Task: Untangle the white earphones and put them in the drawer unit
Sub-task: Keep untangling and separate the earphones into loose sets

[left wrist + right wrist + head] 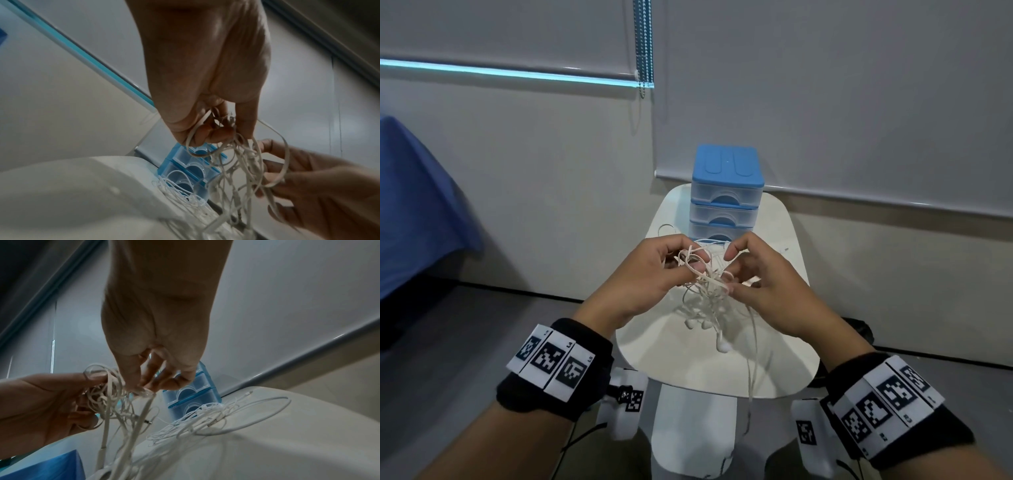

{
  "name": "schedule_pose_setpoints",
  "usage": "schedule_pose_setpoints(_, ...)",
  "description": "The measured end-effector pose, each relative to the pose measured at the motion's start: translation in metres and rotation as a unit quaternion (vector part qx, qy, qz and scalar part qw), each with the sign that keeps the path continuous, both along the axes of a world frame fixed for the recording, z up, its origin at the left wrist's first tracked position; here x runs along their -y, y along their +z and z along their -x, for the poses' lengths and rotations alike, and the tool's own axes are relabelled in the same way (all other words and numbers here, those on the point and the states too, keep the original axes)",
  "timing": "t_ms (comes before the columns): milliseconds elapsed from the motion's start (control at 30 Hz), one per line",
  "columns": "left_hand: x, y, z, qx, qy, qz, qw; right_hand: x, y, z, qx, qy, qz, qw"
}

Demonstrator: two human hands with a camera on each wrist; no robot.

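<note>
Fingers of the left hand [650, 270] are curled round the upper loops of the earphones [707, 291], thumb and forefinger pinching flat cord above the table [784, 363]. From the left wrist view, several loops pass between those fingertips and hang down from them. The right hand [763, 284] faces it, just beside, fingers bent; its thumb and forefinger nip a strand of the same tangle, and one wide loop lies round its fingers in the left wrist view.

The earphones are a cream-white knot of flat cord held in the air between the two hands. Strands trail downward from it; the earbuds dangle low over the tabletop, and one long strand drops past the table's near edge.

A second bundle of cable [216, 415], thinner and whiter, lies loose on the table, against the foot of the drawer unit [727, 192]. That unit stands at the table's far end: blue top, three clear drawers, all pushed in.
</note>
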State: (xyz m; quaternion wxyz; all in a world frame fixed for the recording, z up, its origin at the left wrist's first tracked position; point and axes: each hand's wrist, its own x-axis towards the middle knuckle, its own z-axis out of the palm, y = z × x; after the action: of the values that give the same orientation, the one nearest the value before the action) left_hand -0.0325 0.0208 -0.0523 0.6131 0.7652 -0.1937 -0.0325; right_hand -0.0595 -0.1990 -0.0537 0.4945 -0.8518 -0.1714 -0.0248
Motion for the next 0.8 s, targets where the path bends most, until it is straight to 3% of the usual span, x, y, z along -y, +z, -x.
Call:
schedule_pose_setpoints(133,0.003,-0.001,0.001,0.009,0.01,-0.02,1.0,0.0,0.009,-0.002,0.052,-0.081,-0.012,0.995)
schedule_pose_setpoints(233,0.008,-0.002,-0.001,0.029,0.023,-0.053,0.998,-0.008,0.027,0.001,0.081,-0.067,-0.043,0.994)
schedule_pose_setpoints(400,0.013,0.002,-0.004,0.05,0.072,-0.095,0.992,-0.025,0.036,0.008,0.075,-0.022,0.12,0.99)
schedule_pose_setpoints(467,0.011,0.002,-0.007,0.043,0.065,-0.089,0.993,-0.024,0.034,0.005,0.073,-0.023,0.128,0.989)
schedule_pose_setpoints(633,0.004,0.007,-0.003,0.005,0.0,-0.086,0.996,-0.015,0.039,0.003,-0.016,-0.032,-0.058,0.998)
schedule_pose_setpoints(800,0.002,0.005,-0.003,-0.044,-0.044,-0.054,0.997,-0.015,0.045,0.004,-0.091,-0.038,-0.142,0.985)
